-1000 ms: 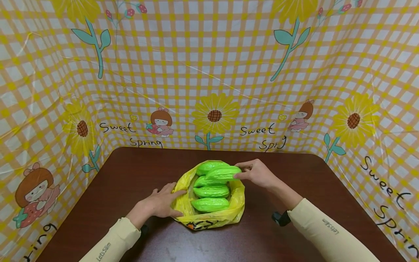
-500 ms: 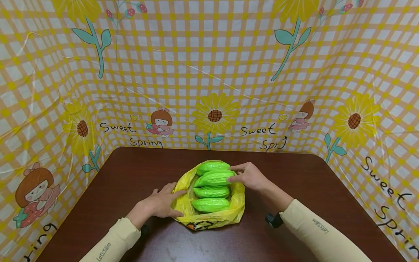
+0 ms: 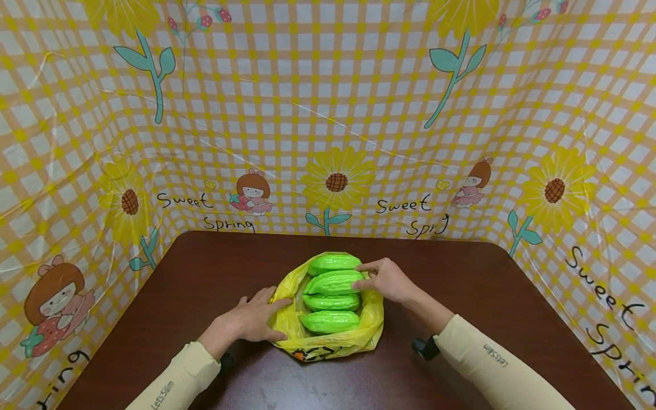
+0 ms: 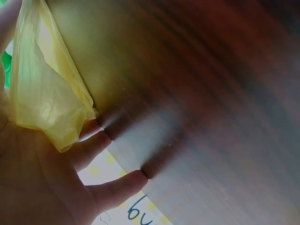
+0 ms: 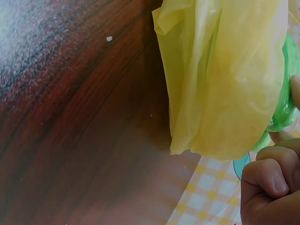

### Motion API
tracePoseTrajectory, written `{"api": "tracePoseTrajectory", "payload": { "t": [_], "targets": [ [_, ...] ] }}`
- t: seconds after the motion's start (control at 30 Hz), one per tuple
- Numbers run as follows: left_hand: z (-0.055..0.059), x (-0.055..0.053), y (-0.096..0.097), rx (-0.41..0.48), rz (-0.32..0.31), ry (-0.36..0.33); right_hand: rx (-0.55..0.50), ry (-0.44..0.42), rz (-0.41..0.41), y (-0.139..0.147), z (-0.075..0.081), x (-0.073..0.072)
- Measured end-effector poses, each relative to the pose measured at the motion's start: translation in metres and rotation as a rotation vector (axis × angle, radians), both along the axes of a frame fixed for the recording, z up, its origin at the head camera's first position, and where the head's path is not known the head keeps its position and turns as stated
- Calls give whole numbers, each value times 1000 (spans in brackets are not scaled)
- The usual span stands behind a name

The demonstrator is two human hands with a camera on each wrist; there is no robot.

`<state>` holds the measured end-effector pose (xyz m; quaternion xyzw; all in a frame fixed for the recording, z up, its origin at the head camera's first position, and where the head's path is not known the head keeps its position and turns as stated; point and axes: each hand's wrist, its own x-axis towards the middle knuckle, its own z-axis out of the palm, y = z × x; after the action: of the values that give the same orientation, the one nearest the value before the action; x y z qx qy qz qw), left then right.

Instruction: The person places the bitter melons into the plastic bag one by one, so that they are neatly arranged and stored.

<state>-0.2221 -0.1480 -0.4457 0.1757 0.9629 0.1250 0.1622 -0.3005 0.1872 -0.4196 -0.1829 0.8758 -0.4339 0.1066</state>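
Observation:
A yellow plastic bag [image 3: 371, 324] stands wide-mouthed on the table, with several bright green, bumpy bitter melons lying crosswise in a row inside it. My right hand [image 3: 390, 281] pinches the right end of the second bitter melon [image 3: 332, 282] from the back, between thumb and forefinger. The rearmost bitter melon [image 3: 333, 263] lies just behind it, and the front one [image 3: 330, 322] is nearest the bag's front rim. At the bag's left side rests my left hand [image 3: 246, 320], fingers spread. In the left wrist view its fingertips [image 4: 136, 177] touch the tabletop, and a fold of the bag covers part of the palm.
The dark brown table [image 3: 230, 262] holds the bag near its middle. A checkered cloth [image 3: 328, 114] with sunflowers hangs behind it and on both sides. Dark wrist cameras [image 3: 425, 348] sit under the forearms.
My right hand has brought the bitter melon down and to the left, from above the others into the row inside the bag. My left hand has stayed in place.

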Motion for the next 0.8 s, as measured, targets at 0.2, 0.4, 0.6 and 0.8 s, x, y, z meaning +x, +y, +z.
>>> {"api": "tracePoseTrajectory", "payload": {
  "t": [0.2, 0.4, 0.6, 0.8],
  "targets": [
    [-2, 0, 0, -1, 0, 1, 18, -3, 4, -2, -1, 0],
    [-1, -1, 0, 1, -2, 0, 31, -10, 15, -4, -1, 1],
    [-1, 0, 0, 5, -5, 1, 42, 3, -9, -4, -1, 2],
    [1, 1, 0, 1, -2, 2, 34, -5, -19, -1, 1, 3]
  ]
}}
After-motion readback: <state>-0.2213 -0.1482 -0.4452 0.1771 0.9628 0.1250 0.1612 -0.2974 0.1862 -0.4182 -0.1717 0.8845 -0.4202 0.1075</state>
